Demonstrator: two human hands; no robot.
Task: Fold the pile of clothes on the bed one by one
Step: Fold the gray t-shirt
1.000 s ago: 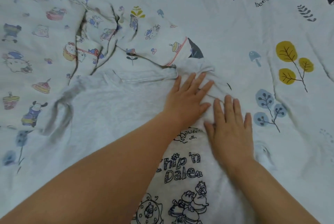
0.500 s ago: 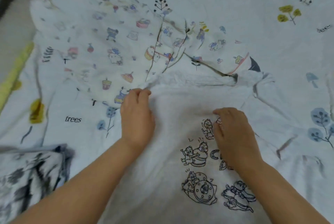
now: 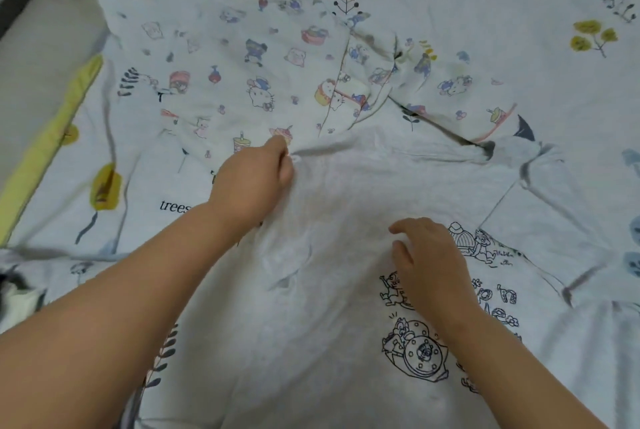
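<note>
1. The pale grey T-shirt (image 3: 346, 207) lies spread front-up in the middle of the bed (image 3: 519, 13), its neckline toward the far side and its lower part running off the near edge of the view.
2. Compared with half a second ago, the left hand (image 3: 254, 183) has reached further up the shirt's left shoulder; its curled fingers pinch the cloth at the shoulder seam, where a fresh ridge has risen.
3. The right hand (image 3: 427, 255) has slid slightly toward the chest; its fingers are loosely bent and rest on the cartoon print (image 3: 415, 356), gripping nothing visible.
4. The right forearm covers part of the print's lettering, so the words cannot be read whole.
5. A cartoon-patterned garment (image 3: 249, 58) lies crumpled beyond the shirt, touching its collar.
6. At the bed's near-left edge, a dark-and-white cloth (image 3: 14, 290) is cut off and blurred.
</note>
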